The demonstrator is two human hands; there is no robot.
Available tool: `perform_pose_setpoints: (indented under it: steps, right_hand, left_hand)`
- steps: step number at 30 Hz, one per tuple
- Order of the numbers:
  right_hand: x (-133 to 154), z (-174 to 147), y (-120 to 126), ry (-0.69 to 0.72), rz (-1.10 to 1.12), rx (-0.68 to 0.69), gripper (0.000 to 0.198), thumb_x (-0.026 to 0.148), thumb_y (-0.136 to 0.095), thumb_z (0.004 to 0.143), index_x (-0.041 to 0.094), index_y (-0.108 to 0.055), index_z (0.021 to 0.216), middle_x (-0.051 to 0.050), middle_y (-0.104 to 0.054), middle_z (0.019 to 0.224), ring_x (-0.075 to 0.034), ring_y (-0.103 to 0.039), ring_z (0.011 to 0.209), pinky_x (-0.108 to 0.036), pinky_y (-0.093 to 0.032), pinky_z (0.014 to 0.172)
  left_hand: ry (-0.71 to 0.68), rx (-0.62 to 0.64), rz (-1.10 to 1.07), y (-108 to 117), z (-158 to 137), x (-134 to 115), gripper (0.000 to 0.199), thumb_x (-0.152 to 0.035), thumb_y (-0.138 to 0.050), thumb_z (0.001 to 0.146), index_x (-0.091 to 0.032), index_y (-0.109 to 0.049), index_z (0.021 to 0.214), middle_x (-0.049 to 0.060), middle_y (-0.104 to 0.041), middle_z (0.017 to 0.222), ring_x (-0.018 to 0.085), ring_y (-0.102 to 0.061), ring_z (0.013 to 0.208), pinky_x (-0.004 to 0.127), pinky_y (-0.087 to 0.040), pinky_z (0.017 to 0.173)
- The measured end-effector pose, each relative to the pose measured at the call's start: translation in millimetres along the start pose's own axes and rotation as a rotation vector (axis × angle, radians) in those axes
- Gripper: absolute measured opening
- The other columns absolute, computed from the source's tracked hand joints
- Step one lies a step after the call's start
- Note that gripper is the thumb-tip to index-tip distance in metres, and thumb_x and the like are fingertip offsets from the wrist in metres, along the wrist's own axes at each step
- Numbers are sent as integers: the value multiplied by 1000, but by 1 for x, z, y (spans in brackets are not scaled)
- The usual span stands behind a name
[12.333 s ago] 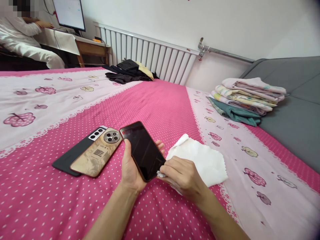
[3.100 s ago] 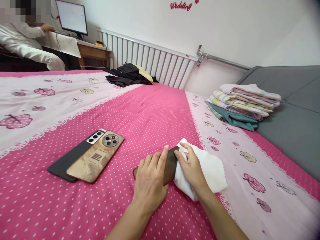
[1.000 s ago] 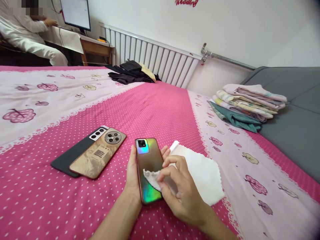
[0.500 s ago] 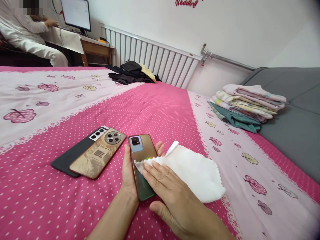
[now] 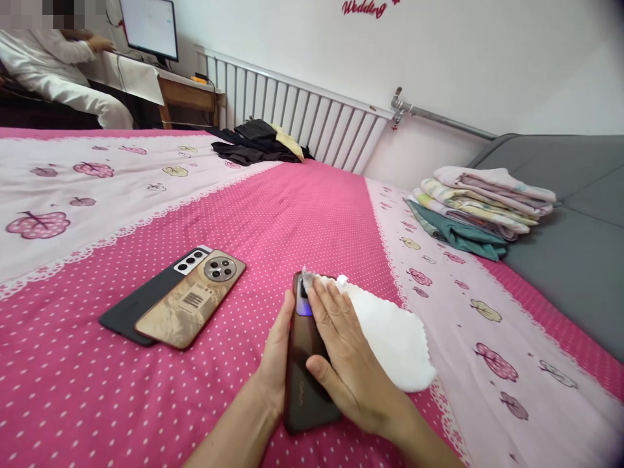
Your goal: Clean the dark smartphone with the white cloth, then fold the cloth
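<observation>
A dark brown smartphone (image 5: 305, 370), back side up, is gripped along its left edge by my left hand (image 5: 275, 351); the fingers beneath it are hidden. My right hand (image 5: 344, 344) presses a white cloth (image 5: 394, 335) with a scalloped edge onto the top of the phone, partly over its camera. The cloth's greyish corner pokes out past my fingertips, and the rest spreads to the right over the bed. To the left lie two more smartphones, a gold one (image 5: 192, 302) with a round camera ring resting partly on a black one (image 5: 141, 299).
The bed has a pink dotted cover (image 5: 302, 214). Folded bedding (image 5: 482, 201) is stacked at the right against a grey headboard (image 5: 575, 247). Dark clothes (image 5: 258, 140) lie at the far edge before a radiator (image 5: 292, 97). A person in white (image 5: 63, 78) sits by a desk with a monitor (image 5: 149, 29).
The held phone has shifted right and nearer to me, and stands more upright in view. My right hand with the cloth has slid up from the phone's middle to its camera end.
</observation>
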State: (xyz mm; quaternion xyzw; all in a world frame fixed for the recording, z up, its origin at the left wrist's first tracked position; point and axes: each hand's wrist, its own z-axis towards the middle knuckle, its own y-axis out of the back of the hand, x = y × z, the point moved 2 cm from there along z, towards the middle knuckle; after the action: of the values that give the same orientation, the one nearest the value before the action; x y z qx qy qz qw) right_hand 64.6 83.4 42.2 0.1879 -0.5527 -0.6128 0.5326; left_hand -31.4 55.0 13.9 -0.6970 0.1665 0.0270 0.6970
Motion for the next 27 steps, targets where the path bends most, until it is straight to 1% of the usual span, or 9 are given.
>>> perform_pose_setpoints:
  steps: [2,4,6,8,12,15,18,24,27]
  right_hand:
    - [-3,1,2,-31,11,-36,67,48,-30,92,23,1,145,-2,-2,152,-25,1,139,-52,-4,112]
    - [-6,2,3,-61,23,-62,65,49,-28,93,23,1,145,-1,-2,153,-25,3,138,-53,-2,112]
    - [-7,2,3,-81,28,-78,66,49,-27,93,23,2,145,-1,-2,153,-25,3,138,-53,-1,112]
    - [-8,2,3,-83,18,-89,68,50,-29,92,23,3,145,-2,-1,153,-26,3,138,-54,-2,111]
    - [-6,0,1,-46,5,-60,73,53,-32,90,22,3,145,-4,2,152,-28,4,138,-55,-2,111]
    - [-3,0,1,-10,18,1,74,55,-31,90,21,4,145,-4,3,152,-27,4,138,-53,-2,112]
    - [0,0,1,18,7,71,75,56,-29,90,18,4,145,-5,3,152,-25,3,138,-50,-3,112]
    - [3,0,0,38,-45,122,76,60,-23,89,16,3,145,-5,3,152,-24,3,138,-48,-3,113]
    - [5,-1,1,58,-48,154,77,61,-24,89,16,4,145,-4,5,152,-24,3,138,-47,-3,113]
  left_hand:
    - [23,12,16,-2,0,4,60,-60,-35,86,-21,-48,129,6,-59,122,26,-46,121,39,-30,104]
    - [86,4,8,-4,-1,7,62,-61,-37,84,-20,-48,129,7,-59,122,27,-46,122,40,-31,104]
    - [143,-10,-12,-6,-2,9,63,-62,-38,83,-19,-49,129,8,-60,121,29,-46,121,41,-33,102]
    - [162,-22,-26,-7,-3,9,63,-62,-39,83,-19,-50,128,9,-60,120,29,-47,120,42,-34,102]
    - [113,-18,-9,-7,-2,7,60,-59,-37,85,-19,-50,128,8,-59,122,28,-45,122,41,-31,103]
    - [36,5,-15,-6,0,5,58,-57,-36,86,-21,-47,130,6,-57,126,26,-42,125,40,-28,106]
    - [-9,-2,-64,-2,1,3,54,-54,-37,87,-22,-47,130,5,-55,127,25,-40,127,39,-25,108]
    - [-33,4,-149,2,2,1,50,-52,-42,87,-20,-55,122,6,-60,121,24,-43,125,36,-23,109]
    - [-56,-55,-177,3,3,0,45,-48,-43,87,-17,-61,114,8,-65,113,23,-49,119,35,-26,108]
